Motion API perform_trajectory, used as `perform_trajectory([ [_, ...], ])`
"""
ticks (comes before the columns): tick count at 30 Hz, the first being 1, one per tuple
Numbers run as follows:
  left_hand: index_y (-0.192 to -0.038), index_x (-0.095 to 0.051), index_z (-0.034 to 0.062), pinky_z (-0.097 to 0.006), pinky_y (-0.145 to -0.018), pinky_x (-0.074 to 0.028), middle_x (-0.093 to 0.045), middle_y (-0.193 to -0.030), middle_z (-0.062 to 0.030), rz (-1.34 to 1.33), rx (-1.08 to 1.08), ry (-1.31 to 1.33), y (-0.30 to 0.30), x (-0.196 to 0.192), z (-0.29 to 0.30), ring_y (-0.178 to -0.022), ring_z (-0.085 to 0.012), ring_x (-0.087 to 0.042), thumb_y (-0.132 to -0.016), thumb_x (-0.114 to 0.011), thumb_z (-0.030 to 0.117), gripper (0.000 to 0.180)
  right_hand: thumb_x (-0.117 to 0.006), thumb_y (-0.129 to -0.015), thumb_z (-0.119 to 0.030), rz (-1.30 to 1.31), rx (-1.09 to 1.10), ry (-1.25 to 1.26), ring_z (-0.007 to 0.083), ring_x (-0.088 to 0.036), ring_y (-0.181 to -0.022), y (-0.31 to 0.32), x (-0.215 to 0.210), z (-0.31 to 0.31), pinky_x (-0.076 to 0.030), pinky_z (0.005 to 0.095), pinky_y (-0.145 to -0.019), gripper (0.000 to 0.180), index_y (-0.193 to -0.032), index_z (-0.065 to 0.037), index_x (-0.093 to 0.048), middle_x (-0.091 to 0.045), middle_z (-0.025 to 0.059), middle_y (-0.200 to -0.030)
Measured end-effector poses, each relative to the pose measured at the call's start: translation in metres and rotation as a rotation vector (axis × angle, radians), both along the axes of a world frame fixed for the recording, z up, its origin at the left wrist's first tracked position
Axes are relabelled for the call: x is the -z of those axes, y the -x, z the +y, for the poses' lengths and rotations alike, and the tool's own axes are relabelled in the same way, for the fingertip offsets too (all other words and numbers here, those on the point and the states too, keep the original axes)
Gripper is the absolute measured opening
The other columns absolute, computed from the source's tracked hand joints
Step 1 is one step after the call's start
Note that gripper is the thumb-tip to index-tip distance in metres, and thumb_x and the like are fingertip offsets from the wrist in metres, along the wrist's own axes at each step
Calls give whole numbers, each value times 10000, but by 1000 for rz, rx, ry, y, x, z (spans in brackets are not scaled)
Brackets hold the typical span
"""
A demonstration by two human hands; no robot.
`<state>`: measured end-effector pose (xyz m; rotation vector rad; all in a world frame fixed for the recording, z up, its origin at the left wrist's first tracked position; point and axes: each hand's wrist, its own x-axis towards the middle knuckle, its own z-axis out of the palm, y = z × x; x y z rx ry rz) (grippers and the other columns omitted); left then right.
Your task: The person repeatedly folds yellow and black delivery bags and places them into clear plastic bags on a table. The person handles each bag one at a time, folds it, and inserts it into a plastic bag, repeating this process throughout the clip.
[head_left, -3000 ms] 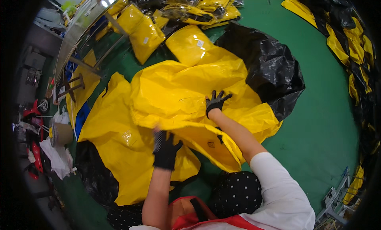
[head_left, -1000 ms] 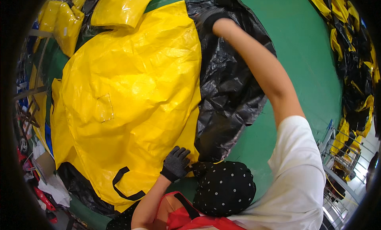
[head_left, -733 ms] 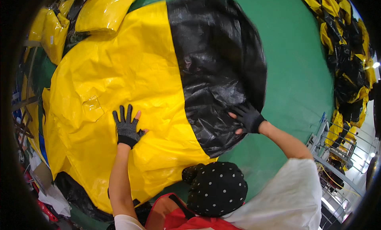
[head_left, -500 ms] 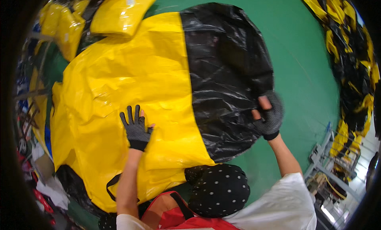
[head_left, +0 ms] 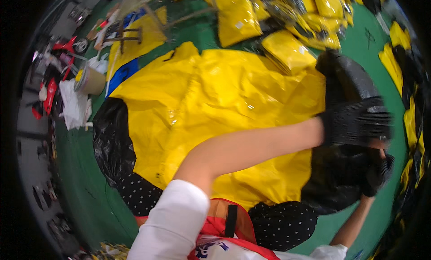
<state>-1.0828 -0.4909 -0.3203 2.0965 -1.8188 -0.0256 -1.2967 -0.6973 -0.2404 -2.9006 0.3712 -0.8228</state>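
A large sheet of yellow plastic with a black part at its right end lies spread on the green floor. My left hand, in a black glove, reaches across my body to the right and curls over the black part. My right hand, also gloved, is just below it with its fingers closed on the black edge. My knees in dotted black trousers rest at the sheet's near edge. Another black part shows at the sheet's left.
Several folded yellow packs lie beyond the sheet. A stool, a tan bucket, a white cloth and red tools stand at the far left. More yellow and black sheets lie along the right edge.
Both hands lay flat and apart on the sheet; now my left arm has crossed to the right and both hands are closed on the black end. My head has turned.
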Motion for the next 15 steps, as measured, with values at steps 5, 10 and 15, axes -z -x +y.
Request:
perform_trajectory([
  [5,-1255,-438,55,-475,-1007,-254,-409,-1298,-141,2,18,6,-28,-124,-34,-1195,-341,-352,-775,-619,322,579,-448,-898,-262,137,148,661,267,-545,-932,17,-131,22,-442,377,-821,369,-1193,-67,-553,-575,142,-1023],
  [10,-1232,-456,41,-454,-973,-288,-440,-1252,-136,20,-110,169,-82,-248,54,-1147,-321,-387,-775,-627,342,574,-478,-885,-293,35,219,689,285,-561,-955,26,-171,46,-454,392,-821,411,-1206,-42,-532,-575,160,-1070],
  [15,-1209,-474,27,-434,-939,-322,-472,-1207,-131,67,-270,381,-141,-332,223,-1099,-302,-423,-774,-634,362,572,-508,-872,-324,-116,276,812,304,-577,-978,-24,-238,90,-465,408,-821,462,-1219,-17,-510,-575,179,-1117],
])
